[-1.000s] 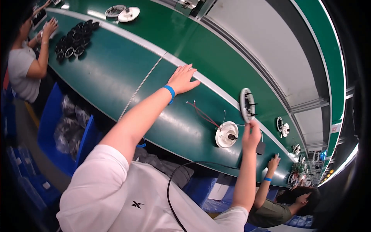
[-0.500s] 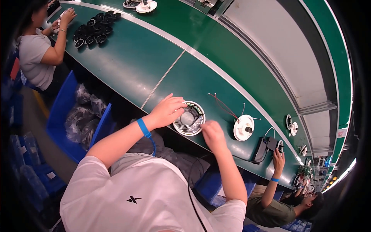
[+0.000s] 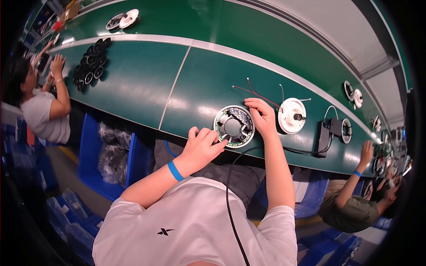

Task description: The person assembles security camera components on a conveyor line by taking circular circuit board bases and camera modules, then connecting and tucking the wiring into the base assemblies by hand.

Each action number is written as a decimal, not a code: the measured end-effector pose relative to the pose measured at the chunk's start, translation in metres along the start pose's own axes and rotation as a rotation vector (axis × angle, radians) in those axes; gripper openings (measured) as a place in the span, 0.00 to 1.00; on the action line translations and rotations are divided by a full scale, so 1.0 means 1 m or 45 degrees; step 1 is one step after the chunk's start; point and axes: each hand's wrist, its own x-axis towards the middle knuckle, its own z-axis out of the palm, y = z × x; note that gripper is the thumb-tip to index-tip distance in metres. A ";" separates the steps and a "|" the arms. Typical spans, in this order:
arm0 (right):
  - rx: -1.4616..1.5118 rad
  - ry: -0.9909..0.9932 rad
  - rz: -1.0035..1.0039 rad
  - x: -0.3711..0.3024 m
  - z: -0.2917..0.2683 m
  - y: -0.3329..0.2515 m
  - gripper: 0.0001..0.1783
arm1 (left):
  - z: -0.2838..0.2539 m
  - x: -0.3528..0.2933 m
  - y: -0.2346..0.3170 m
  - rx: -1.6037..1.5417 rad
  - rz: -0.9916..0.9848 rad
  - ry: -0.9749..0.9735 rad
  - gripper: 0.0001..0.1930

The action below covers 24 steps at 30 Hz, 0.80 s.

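Observation:
A round, white-rimmed housing (image 3: 217, 119) lies on the green table in front of me. Inside its rim are a ring-shaped circuit board, dark parts and a grey disc in the middle. My left hand (image 3: 203, 147) is closed at its lower left rim, fingertips on the edge. My right hand (image 3: 262, 116) is beside the upper right rim, fingers apart and loosely bent, nothing in them. Just right of that hand sits a white round base (image 3: 289, 126) with a black part on it; thin red, dark and white wires spread from it.
A black box (image 3: 322, 141) with a cable stands to the right, near another ring-shaped housing (image 3: 346, 131). Several black rings (image 3: 91, 62) lie at the far left. A blue bin (image 3: 95, 170) holds bagged parts below the edge. Co-workers sit at both sides.
My left hand has shifted from the housing's upper left to its lower left rim. My right hand has risen from the lower right to the upper right side. The view has turned.

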 end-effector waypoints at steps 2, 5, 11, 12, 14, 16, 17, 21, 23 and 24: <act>-0.020 -0.016 0.030 -0.005 -0.005 -0.005 0.10 | -0.007 0.016 0.000 0.051 0.071 -0.013 0.24; -0.070 -0.009 -0.020 -0.005 -0.002 -0.005 0.08 | -0.012 0.039 -0.004 0.141 0.137 -0.065 0.26; -0.264 -0.055 -0.118 -0.003 -0.003 -0.004 0.09 | -0.028 0.066 -0.005 0.104 0.232 -0.297 0.27; -0.245 -0.051 -0.127 -0.004 -0.002 -0.003 0.09 | -0.030 0.068 -0.004 0.124 0.230 -0.332 0.27; -0.235 -0.052 -0.129 -0.003 -0.001 0.000 0.09 | -0.031 0.071 -0.002 0.158 0.243 -0.361 0.26; -0.225 -0.050 -0.104 -0.003 0.000 0.001 0.09 | -0.029 0.073 -0.001 0.189 0.288 -0.361 0.26; -0.231 -0.043 -0.097 -0.003 0.001 0.001 0.08 | -0.029 0.074 0.000 0.225 0.288 -0.356 0.26; -0.214 -0.026 -0.098 -0.004 0.001 0.002 0.08 | -0.028 0.076 0.000 0.235 0.313 -0.404 0.26; -0.203 -0.032 -0.081 -0.004 0.001 0.003 0.08 | -0.030 0.079 0.003 0.239 0.314 -0.394 0.24; -0.208 -0.021 -0.084 -0.004 0.001 0.003 0.08 | -0.031 0.080 0.004 0.239 0.298 -0.415 0.23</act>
